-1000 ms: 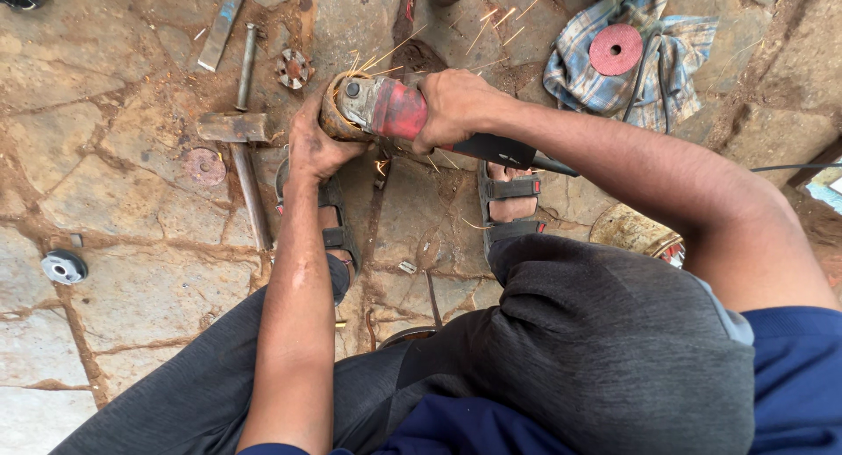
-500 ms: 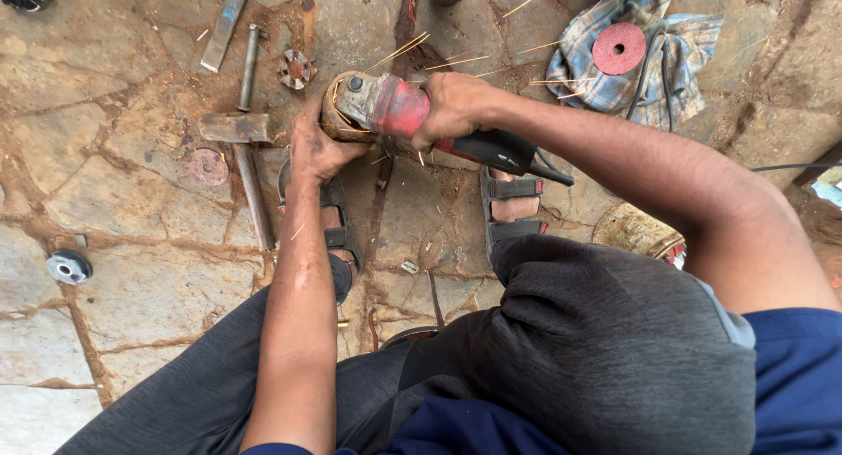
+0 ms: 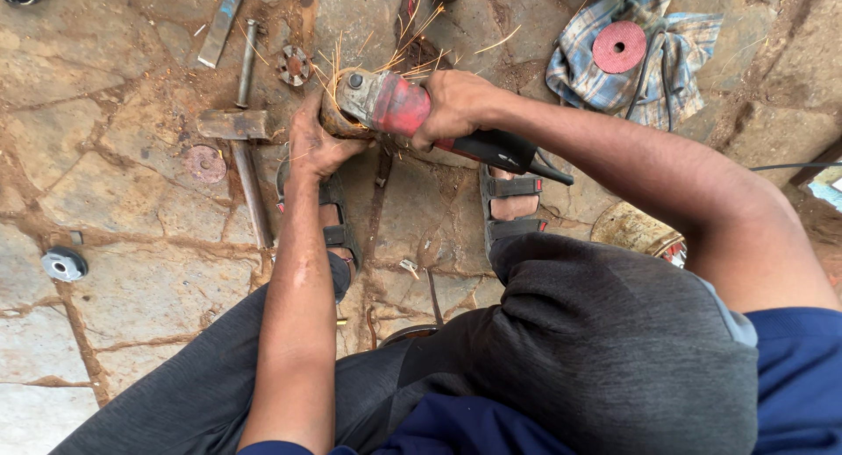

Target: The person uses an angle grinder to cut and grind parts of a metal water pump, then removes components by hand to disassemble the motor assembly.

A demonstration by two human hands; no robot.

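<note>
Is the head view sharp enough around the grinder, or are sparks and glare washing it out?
Head view: even, soft daylight, no harsh shadows or glare; the angle grinder and both hands, left hand, right hand, are sharp; the sparks streak as thin lines and hide nothing.

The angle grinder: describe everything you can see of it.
The angle grinder has a grey metal head, red body and black rear handle trailing a cord. It lies roughly level, head leftward, above the stone floor. The right hand grips its body; the left hand sits by the head. Sparks fly from it.
</note>
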